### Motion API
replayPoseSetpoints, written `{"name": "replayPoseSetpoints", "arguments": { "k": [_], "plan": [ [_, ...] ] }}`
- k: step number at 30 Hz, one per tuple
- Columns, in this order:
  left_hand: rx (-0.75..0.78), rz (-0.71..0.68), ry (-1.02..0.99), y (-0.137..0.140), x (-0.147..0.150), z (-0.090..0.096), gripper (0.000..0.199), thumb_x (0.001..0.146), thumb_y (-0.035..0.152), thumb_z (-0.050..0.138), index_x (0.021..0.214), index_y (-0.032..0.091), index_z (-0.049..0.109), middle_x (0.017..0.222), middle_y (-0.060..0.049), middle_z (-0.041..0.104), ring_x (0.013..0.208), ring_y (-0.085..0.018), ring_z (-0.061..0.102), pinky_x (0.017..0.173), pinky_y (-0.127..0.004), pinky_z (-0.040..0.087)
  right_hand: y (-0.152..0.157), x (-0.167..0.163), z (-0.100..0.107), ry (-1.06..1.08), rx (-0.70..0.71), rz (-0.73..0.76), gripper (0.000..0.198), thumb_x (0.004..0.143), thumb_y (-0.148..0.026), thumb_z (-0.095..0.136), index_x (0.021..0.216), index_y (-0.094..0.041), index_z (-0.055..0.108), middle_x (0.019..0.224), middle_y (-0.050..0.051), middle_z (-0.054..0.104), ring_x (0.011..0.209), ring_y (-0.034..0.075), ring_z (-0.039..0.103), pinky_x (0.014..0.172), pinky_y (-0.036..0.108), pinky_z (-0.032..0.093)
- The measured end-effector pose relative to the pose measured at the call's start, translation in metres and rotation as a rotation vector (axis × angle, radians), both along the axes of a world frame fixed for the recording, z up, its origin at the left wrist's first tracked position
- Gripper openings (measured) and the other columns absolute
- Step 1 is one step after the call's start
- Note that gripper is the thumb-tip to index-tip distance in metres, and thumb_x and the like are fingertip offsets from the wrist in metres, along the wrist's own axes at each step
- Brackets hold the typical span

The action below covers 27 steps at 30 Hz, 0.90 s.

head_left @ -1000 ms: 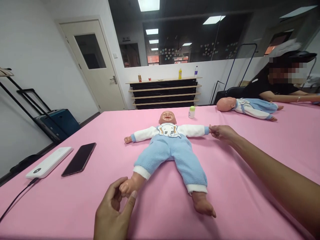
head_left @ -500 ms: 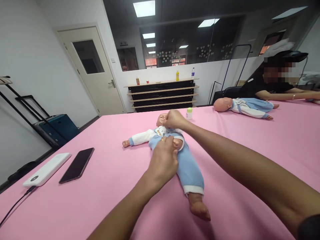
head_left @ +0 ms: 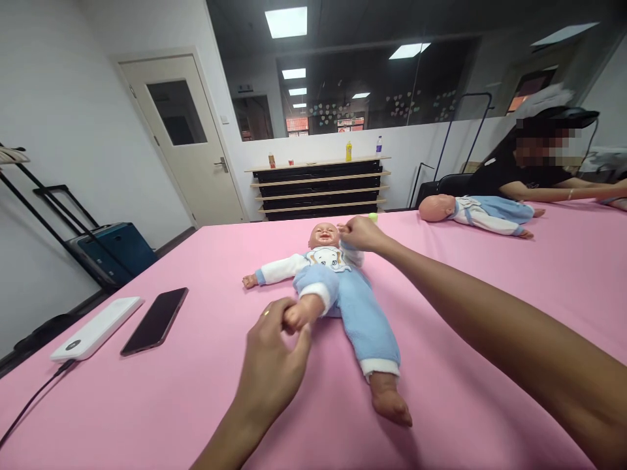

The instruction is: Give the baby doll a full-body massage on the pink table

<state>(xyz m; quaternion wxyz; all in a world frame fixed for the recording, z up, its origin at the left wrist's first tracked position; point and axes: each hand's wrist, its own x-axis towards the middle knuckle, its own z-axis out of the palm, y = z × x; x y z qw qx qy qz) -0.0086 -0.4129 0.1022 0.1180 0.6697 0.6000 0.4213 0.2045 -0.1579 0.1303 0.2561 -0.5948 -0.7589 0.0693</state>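
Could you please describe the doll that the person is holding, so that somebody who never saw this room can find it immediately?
On the pink table, look at the middle, just right of the black phone. The doll lies there on its back in blue trousers, the left hand gripping one foot and the right hand at its arm. The second doll lies farther away, beside another person.

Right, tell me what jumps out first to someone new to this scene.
A baby doll in a blue and white suit lies face up mid-table on the pink tablecloth. The left hand grips one of its feet, knee bent up, while the right hand holds the doll's arm folded in beside its head. A black phone and white power bank lie at the left; a second doll lies before another person far right.
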Motion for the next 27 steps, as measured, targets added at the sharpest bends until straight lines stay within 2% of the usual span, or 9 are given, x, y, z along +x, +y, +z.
{"name": "replayPoseSetpoints", "arguments": {
  "k": [3, 5, 7, 9, 13, 17, 21, 24, 27],
  "plan": [
    [-0.145, 0.134, 0.005, -0.031, -0.036, -0.021, 0.024, 0.079, 0.031, 0.058, 0.101, 0.022, 0.058, 0.092, -0.002, 0.066, 0.08, -0.019, 0.062, 0.068, -0.029, 0.049, 0.008, 0.053, -0.024, 0.449, -0.023, -0.181, 0.024, 0.08, -0.034, 0.062, 0.071, -0.012, 0.061, 0.069, 0.01, 0.063, 0.07, 0.017, 0.058, 0.063, 0.025, 0.045],
    [-0.245, 0.174, 0.003, -0.042, -0.052, -0.038, 0.022, 0.079, 0.033, 0.057, 0.098, 0.022, 0.059, 0.089, -0.002, 0.067, 0.077, -0.019, 0.063, 0.066, -0.029, 0.05, 0.01, 0.083, -0.047, 0.891, -0.172, -0.37, 0.016, 0.077, -0.028, 0.066, 0.077, -0.014, 0.058, 0.065, 0.004, 0.058, 0.062, 0.014, 0.054, 0.059, 0.025, 0.047],
    [-0.33, 0.168, -0.015, -0.046, -0.059, -0.052, 0.021, 0.079, 0.034, 0.056, 0.095, 0.022, 0.061, 0.085, -0.001, 0.068, 0.075, -0.019, 0.064, 0.066, -0.029, 0.051, 0.007, 0.105, -0.069, 1.036, -0.282, -0.439, 0.009, 0.081, -0.022, 0.061, 0.079, -0.016, 0.055, 0.06, 0.001, 0.052, 0.054, 0.011, 0.05, 0.053, 0.024, 0.048],
    [-0.377, 0.144, -0.031, -0.045, -0.061, -0.061, 0.021, 0.078, 0.035, 0.056, 0.092, 0.021, 0.061, 0.084, -0.002, 0.069, 0.075, -0.02, 0.065, 0.066, -0.03, 0.051, 0.001, 0.118, -0.088, 1.082, -0.377, -0.458, 0.007, 0.083, -0.016, 0.053, 0.076, -0.016, 0.052, 0.055, -0.001, 0.047, 0.049, 0.01, 0.047, 0.048, 0.022, 0.047],
    [-0.362, 0.167, -0.057, -0.043, -0.057, -0.063, 0.02, 0.079, 0.035, 0.054, 0.092, 0.021, 0.061, 0.082, -0.001, 0.068, 0.075, -0.021, 0.064, 0.068, -0.032, 0.051, -0.007, 0.127, -0.102, 1.151, -0.473, -0.461, 0.013, 0.082, -0.011, 0.05, 0.071, -0.017, 0.051, 0.052, -0.001, 0.045, 0.046, 0.009, 0.046, 0.045, 0.02, 0.046],
    [-0.285, 0.19, -0.043, -0.037, -0.064, -0.043, 0.022, 0.08, 0.035, 0.056, 0.097, 0.022, 0.061, 0.088, -0.002, 0.067, 0.08, -0.021, 0.063, 0.071, -0.032, 0.05, 0.001, 0.122, -0.08, 1.16, -0.38, -0.415, 0.008, 0.08, -0.016, 0.057, 0.073, -0.016, 0.054, 0.054, 0.0, 0.048, 0.046, 0.009, 0.046, 0.044, 0.021, 0.046],
    [-0.088, 0.087, -0.002, -0.011, -0.056, -0.007, 0.026, 0.083, 0.033, 0.057, 0.106, 0.023, 0.059, 0.103, -0.004, 0.065, 0.093, -0.021, 0.06, 0.08, -0.033, 0.047, 0.011, 0.09, -0.03, 1.042, -0.22, -0.296, 0.015, 0.069, -0.019, 0.07, 0.078, -0.012, 0.061, 0.062, 0.003, 0.057, 0.053, 0.011, 0.051, 0.048, 0.022, 0.046],
    [0.024, -0.11, 0.043, 0.022, -0.023, 0.012, 0.017, 0.085, 0.024, 0.051, 0.101, 0.021, 0.059, 0.1, -0.005, 0.063, 0.093, -0.02, 0.057, 0.08, -0.032, 0.045, 0.004, 0.038, 0.008, 0.57, -0.126, -0.043, 0.017, 0.067, -0.024, 0.07, 0.071, -0.009, 0.064, 0.064, 0.006, 0.06, 0.057, 0.013, 0.053, 0.05, 0.023, 0.042],
    [0.044, -0.286, 0.14, 0.055, 0.021, 0.015, 0.01, 0.084, 0.015, 0.046, 0.086, 0.019, 0.055, 0.087, -0.005, 0.06, 0.083, -0.019, 0.055, 0.074, -0.031, 0.043, -0.011, -0.023, 0.026, 0.073, -0.138, 0.114, 0.016, 0.062, -0.023, 0.072, 0.07, -0.01, 0.068, 0.063, 0.006, 0.063, 0.065, 0.015, 0.057, 0.056, 0.022, 0.042]
  ]
}}
